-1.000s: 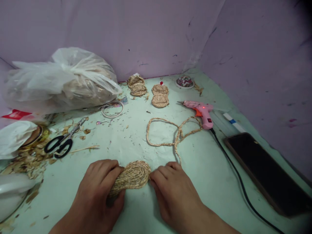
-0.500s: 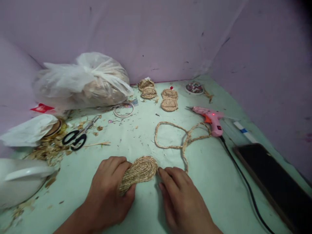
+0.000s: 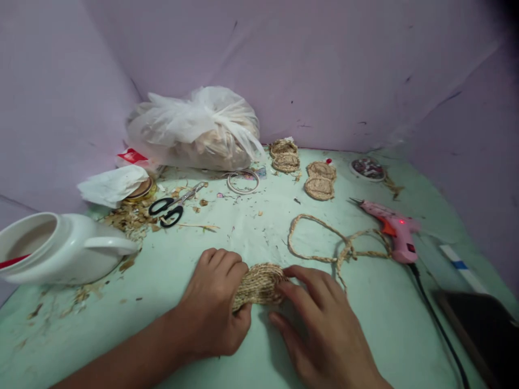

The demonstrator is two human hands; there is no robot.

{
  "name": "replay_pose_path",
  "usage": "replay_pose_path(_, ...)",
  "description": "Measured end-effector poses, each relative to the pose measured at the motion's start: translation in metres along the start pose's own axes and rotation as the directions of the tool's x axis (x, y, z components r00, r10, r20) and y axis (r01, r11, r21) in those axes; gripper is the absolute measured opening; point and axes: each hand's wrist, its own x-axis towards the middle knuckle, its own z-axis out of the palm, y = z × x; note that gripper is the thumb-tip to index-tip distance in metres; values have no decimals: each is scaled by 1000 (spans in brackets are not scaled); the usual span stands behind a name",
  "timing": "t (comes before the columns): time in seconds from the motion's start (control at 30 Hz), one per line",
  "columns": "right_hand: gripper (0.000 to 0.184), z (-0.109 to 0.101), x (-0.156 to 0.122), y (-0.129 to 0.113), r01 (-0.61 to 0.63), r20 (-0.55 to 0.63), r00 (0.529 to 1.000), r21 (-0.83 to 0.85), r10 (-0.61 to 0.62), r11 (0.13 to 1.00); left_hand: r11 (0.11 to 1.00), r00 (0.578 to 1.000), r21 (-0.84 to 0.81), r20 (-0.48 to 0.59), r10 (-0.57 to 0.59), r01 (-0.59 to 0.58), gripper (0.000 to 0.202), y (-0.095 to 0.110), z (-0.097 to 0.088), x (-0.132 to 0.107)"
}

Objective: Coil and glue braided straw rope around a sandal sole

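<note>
A coiled sole of braided straw (image 3: 263, 283) lies low in the middle of the view, its left part covered by my left hand (image 3: 217, 302). That hand is closed round it, thumb at the near edge and fingers over the far side. My right hand (image 3: 320, 308) rests its fingertips on the sole's right end, with the thumb held apart and below. Behind the right hand, a loose braided straw cord (image 3: 310, 217) runs out in loops across the table. The pink glue gun (image 3: 399, 229), its red light on, lies to the right of these loops.
Black-handled scissors (image 3: 174, 208) lie among straw scraps at left, near a white jug (image 3: 77, 248). Farther back are a tied plastic bag (image 3: 203, 127), small straw slippers (image 3: 320, 181) and a bowl of small pieces (image 3: 367, 168). A dark phone (image 3: 478, 329) lies at right.
The view has turned left, so everything appears farther right and more of the jug shows. My right fingers have moved from beside the sole's end onto it, the thumb now apart.
</note>
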Motion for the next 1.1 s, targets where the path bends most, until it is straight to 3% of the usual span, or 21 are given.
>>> replay_pose_path(0.07,29,0,14,-1,70,105,991,131,-84,989,1000,1000,-5,16,-7,7,21,-1,-1,0)
replay_pose_path(0.2,39,5,33,-1,47,222,970,232,-100,972,999,998,-16,54,-30,31,21,-1,-3,-1)
replay_pose_path(0.5,68,9,47,7,78,306,941,224,-146,972,998,998,-43,42,-37,38,22,-3,2,-1)
replay_pose_path(0.77,71,10,56,11,184,339,911,176,-235,967,999,997,-46,76,-6,9,24,-4,0,0)
replay_pose_path(0.9,73,9,51,8,192,281,935,116,-218,974,999,996,-45,84,-14,18,23,-4,0,1)
replay_pose_path(0.97,62,9,44,5,194,183,963,47,-200,980,999,996,-37,87,-28,31,21,-4,-1,2)
replay_pose_path(1.1,18,13,26,2,218,13,976,-1,-218,976,999,995,-42,94,-25,29,20,-5,-1,3)
